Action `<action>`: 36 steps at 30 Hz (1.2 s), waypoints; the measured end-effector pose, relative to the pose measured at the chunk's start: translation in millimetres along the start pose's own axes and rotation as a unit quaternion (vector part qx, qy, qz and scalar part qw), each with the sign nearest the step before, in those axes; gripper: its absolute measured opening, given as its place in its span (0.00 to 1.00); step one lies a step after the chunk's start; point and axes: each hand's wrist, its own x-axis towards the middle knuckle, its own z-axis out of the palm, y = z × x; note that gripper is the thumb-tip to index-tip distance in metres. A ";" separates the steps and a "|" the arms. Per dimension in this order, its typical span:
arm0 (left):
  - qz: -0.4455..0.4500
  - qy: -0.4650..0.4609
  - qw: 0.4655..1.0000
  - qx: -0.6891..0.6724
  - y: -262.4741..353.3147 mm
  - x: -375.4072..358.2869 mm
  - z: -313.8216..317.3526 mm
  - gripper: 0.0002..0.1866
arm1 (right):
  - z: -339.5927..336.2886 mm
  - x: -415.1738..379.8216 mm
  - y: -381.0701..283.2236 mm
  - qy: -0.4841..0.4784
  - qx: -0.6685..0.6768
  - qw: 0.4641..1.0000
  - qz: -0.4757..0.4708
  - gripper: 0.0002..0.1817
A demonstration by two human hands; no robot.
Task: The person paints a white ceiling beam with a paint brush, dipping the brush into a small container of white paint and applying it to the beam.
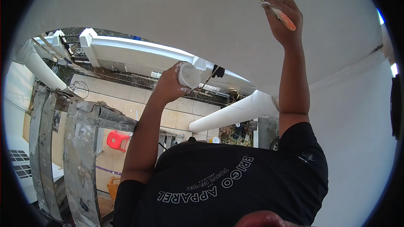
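Observation:
My left hand (170, 83) is wrapped round a small white tub (190, 75) with pale paste in it, held at chest height in the middle of the view. Raised at the upper right, my right hand (284, 17) grips a putty knife (285, 19) with an orange handle. The knife's whitish blade points up and left, close to the pale ceiling (189, 8); whether it touches cannot be told. White smears mark the fingers of both hands.
Paint-spattered scaffold planks (80, 155) stand at the left. Below lie a tiled floor (172, 115), a red stool (118, 140) and an orange stool (112, 186). A white column (235, 113) rises at centre right, another (44, 67) at the left. A white-topped wall (139, 46) runs behind.

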 end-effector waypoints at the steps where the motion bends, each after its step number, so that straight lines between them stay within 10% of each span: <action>1: -0.004 -0.004 1.000 -0.011 1.5 -0.7 -0.6 0.40 | 2.5 -12.6 -3.7 -0.003 -0.003 1.000 0.004 0.07; 8: -0.015 -0.010 1.000 -0.001 6.1 -0.9 -1.1 0.40 | 79.3 -104.2 3.1 -0.287 0.087 0.950 0.091 0.06; 15: -0.003 -0.016 0.999 -0.043 -1.0 -0.9 -1.2 0.40 | -47.4 32.4 30.8 -0.053 0.012 0.992 0.116 0.05; 17: 0.005 0.000 0.999 -0.046 -0.3 -0.6 -1.5 0.36 | -61.0 33.7 29.0 -0.010 -0.013 1.000 -0.015 0.05; 27: -0.003 -0.041 0.999 -0.009 1.8 -0.4 -1.0 0.39 | 92.6 -40.3 -15.4 -0.347 0.109 0.928 0.077 0.08; 32: -0.014 -0.039 0.999 -0.025 -5.0 0.8 -4.1 0.38 | 26.3 95.9 11.5 -0.249 0.094 0.952 0.151 0.09; 36: 0.021 -0.034 0.999 -0.019 -12.4 4.2 -1.3 0.44 | -52.9 176.6 6.5 -0.076 -0.027 0.997 -0.011 0.07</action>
